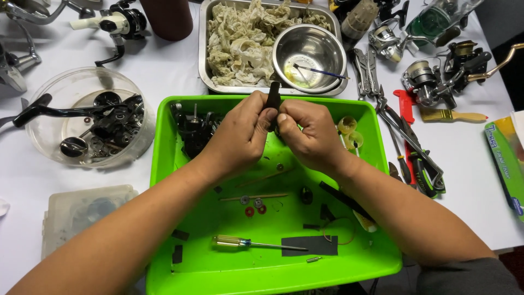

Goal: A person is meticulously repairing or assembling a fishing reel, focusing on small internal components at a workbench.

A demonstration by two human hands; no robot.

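Both hands are meeting over the green tray (164,164), the left hand (240,136) and right hand (308,136) together pinching a small dark part (273,95). Work seems midway: the reel body (194,131) is lying stripped, washers (254,207) and screwdriver (245,243) are waiting loose.

left hand (240,136): grip closed | right hand (308,134): grip closed | fingertips meeting, forearms converging

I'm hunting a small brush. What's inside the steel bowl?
The steel bowl holds a thin blue-handled brush over a yellowish smear. Nothing hides its inside; the rags beside it cover the tray floor.
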